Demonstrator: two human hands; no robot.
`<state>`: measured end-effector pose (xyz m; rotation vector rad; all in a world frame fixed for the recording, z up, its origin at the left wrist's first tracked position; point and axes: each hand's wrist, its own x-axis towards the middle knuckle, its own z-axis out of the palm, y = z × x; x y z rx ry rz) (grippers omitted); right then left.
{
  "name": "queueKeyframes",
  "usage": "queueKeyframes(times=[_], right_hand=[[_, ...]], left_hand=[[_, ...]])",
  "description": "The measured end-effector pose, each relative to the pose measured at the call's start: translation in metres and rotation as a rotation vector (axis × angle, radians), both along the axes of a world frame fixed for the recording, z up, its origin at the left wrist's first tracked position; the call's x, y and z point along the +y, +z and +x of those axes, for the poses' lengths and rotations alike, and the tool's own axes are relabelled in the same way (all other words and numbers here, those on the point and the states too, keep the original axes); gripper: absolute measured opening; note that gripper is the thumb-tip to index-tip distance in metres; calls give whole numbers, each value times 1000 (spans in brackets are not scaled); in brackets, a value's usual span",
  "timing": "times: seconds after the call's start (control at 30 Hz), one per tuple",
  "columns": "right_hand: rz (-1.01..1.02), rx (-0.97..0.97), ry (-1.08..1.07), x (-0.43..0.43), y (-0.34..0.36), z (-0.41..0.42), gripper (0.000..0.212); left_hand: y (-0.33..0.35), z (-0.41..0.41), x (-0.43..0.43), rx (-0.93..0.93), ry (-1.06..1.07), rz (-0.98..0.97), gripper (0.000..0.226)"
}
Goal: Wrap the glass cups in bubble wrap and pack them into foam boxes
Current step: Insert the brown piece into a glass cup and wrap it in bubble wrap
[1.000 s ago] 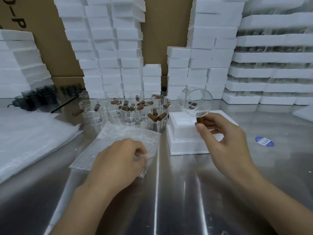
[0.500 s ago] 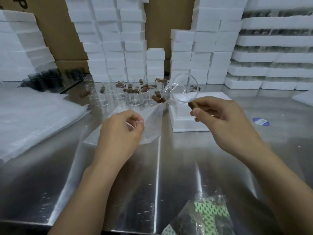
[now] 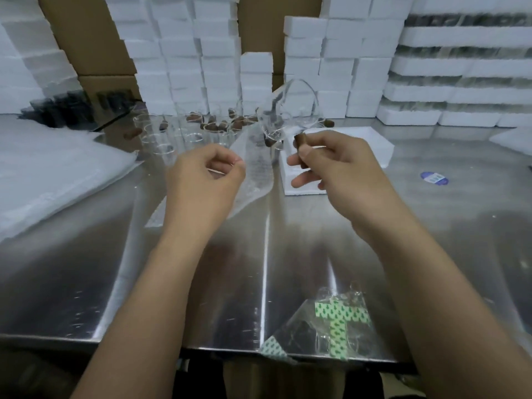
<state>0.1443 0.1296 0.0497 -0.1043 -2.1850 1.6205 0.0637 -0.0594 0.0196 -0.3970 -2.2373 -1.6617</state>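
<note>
My right hand grips the brown wooden handle of a clear glass cup, holding it tilted in the air above the open white foam box. My left hand pinches one edge of a bubble wrap sheet and lifts it, so the sheet hangs between the two hands just below the cup. Several more glass cups with brown handles stand in a group on the steel table behind my hands.
A pile of bubble wrap sheets lies at the left. Stacks of white foam boxes line the back and right. A blue sticker lies on the table at right. A clear bag with green patterned tape sits at the front edge.
My left hand has raised the bubble wrap sheet off the table and up toward the cup. My right hand with the cup has come left and closer to the sheet.
</note>
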Motion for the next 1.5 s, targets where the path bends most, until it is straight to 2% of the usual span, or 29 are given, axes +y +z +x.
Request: queueKeyframes(times=[0.3, 0.53, 0.63, 0.77, 0.93, 1.03, 1.17, 1.27, 1.33, 1.5], right_hand=[[112, -113, -66, 3, -2, 6, 12], [95, -122, -135, 15, 4, 10, 16], [99, -132, -128, 15, 9, 10, 11], [56, -156, -74, 12, 14, 11, 1], [-122, -227, 63, 10, 17, 8, 15], [-421, -283, 248, 9, 19, 6, 21], [-907, -359, 607, 14, 21, 5, 22], [-1128, -389, 746, 17, 19, 3, 30], [-1170, -400, 763, 17, 19, 1, 34], [-1096, -373, 676, 12, 21, -1, 29]], left_hand=[[-5, 8, 11, -55, -28, 10, 18], [-5, 8, 9, -59, -26, -5, 11], [1, 9, 10, -52, -31, 8, 5], [5, 6, 11, 6, 21, -7, 15], [7, 8, 10, 67, 66, 56, 15], [7, 7, 9, 92, 57, 80, 15], [7, 7, 9, 87, 54, 78, 15], [8, 8, 9, 93, 45, 77, 15], [10, 8, 9, 96, 28, 86, 15], [15, 8, 10, 88, 7, 102, 15]])
